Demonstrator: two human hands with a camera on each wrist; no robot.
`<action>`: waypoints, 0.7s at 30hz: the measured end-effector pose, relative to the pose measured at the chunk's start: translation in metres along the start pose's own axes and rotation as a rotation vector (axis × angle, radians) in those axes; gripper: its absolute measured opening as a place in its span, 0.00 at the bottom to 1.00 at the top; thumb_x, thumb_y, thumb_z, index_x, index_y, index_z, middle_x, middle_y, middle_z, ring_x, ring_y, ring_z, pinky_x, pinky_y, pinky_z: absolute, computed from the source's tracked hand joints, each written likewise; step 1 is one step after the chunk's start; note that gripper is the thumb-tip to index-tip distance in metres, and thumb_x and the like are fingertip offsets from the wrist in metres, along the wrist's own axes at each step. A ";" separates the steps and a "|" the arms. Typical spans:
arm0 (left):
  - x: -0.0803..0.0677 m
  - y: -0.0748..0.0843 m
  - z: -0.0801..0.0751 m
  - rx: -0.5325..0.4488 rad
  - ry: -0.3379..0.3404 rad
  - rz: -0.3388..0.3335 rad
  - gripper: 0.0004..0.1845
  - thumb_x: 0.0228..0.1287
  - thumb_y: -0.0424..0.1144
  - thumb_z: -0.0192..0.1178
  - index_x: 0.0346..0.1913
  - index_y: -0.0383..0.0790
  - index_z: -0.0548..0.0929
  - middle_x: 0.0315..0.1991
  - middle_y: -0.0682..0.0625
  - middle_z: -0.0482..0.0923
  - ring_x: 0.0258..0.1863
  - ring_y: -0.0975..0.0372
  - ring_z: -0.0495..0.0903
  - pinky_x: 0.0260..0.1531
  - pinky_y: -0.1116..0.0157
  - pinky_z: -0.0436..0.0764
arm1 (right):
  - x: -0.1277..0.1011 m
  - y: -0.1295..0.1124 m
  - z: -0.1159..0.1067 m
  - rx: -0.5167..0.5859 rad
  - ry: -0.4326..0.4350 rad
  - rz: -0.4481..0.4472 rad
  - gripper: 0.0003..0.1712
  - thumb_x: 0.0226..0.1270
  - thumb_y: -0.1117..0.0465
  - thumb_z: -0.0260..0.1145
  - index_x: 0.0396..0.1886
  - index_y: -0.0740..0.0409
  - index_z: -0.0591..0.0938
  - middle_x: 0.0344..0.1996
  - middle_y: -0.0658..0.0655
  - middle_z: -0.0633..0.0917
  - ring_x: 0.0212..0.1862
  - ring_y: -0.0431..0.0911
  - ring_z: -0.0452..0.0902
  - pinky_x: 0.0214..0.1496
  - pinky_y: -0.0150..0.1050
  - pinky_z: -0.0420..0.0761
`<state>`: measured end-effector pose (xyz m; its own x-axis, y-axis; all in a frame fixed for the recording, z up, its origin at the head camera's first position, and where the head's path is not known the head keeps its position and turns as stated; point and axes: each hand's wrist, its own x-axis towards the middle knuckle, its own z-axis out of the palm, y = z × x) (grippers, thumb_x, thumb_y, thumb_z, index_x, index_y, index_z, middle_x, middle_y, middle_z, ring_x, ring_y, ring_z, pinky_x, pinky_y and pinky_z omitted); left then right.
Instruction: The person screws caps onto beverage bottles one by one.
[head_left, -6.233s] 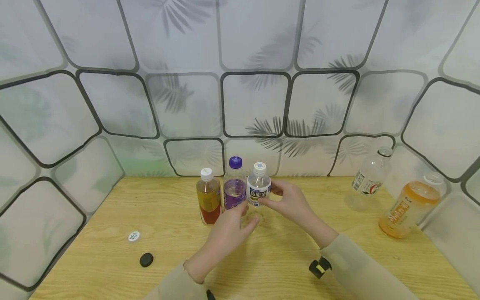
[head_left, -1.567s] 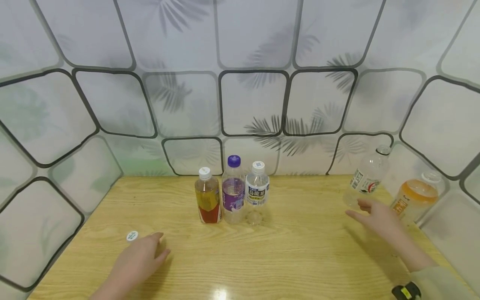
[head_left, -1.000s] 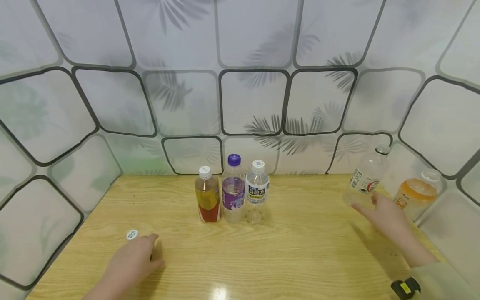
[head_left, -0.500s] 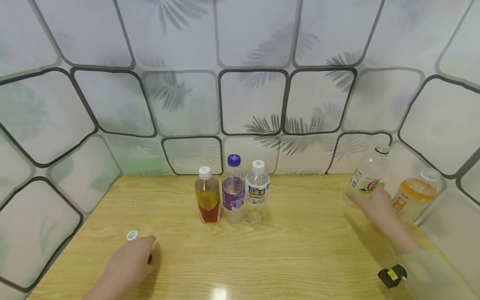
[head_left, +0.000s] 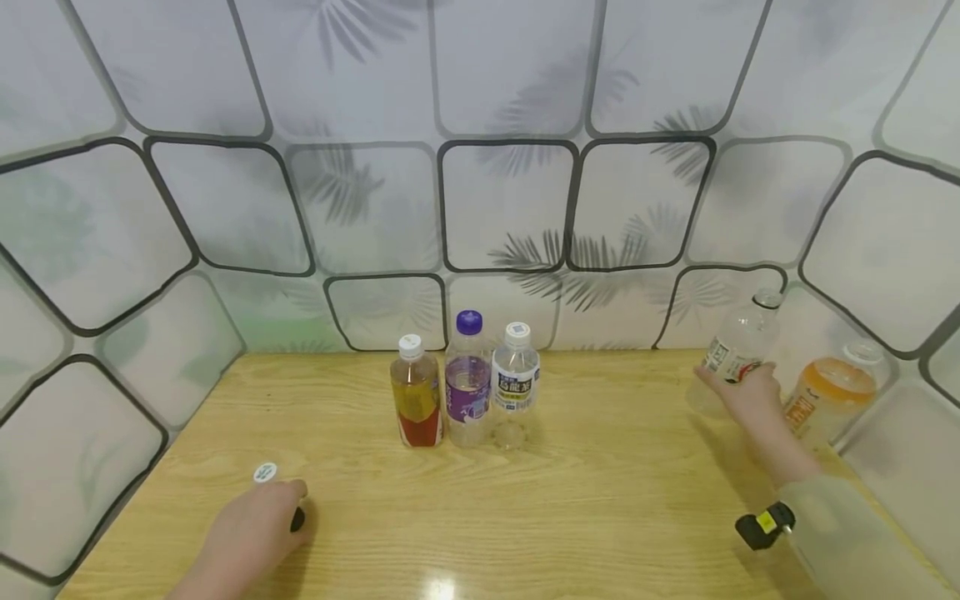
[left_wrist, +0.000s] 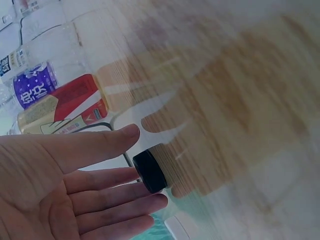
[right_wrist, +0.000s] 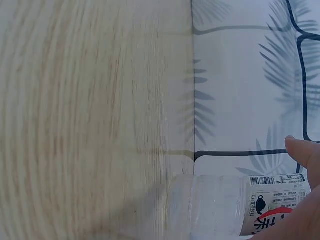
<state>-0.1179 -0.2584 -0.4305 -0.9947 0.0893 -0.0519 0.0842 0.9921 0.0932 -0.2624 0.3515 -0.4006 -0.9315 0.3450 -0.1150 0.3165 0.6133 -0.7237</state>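
1. Fingers of the left hand (head_left: 251, 533) lay almost straight on the black cap (left_wrist: 150, 171), touching it without gripping; the white cap (head_left: 265, 472) sat just beside.
2. Three capped bottles, the tea bottle (head_left: 416, 392), the purple bottle (head_left: 468, 379) and the small water bottle (head_left: 515, 371), stood finished mid-table.
3. The right hand (head_left: 742, 396) was closing on the uncapped clear bottle (head_left: 738, 346), thumb at its label, grip not yet firm.
4. The orange drink bottle (head_left: 832, 392) also looked uncapped, so both seemingly remained.
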 end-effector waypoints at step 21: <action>0.000 0.000 0.001 0.002 0.000 -0.049 0.13 0.53 0.31 0.80 0.34 0.39 0.84 0.28 0.51 0.86 0.26 0.61 0.79 0.27 0.55 0.82 | 0.017 -0.009 0.000 0.230 0.172 0.064 0.69 0.69 0.35 0.69 0.85 0.67 0.37 0.84 0.75 0.51 0.84 0.70 0.50 0.86 0.64 0.55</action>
<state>-0.1175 -0.2584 -0.4315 -0.9976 0.0404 -0.0566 0.0353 0.9955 0.0882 -0.2814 0.3522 -0.3962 -0.8608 0.5051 -0.0622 0.3063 0.4165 -0.8560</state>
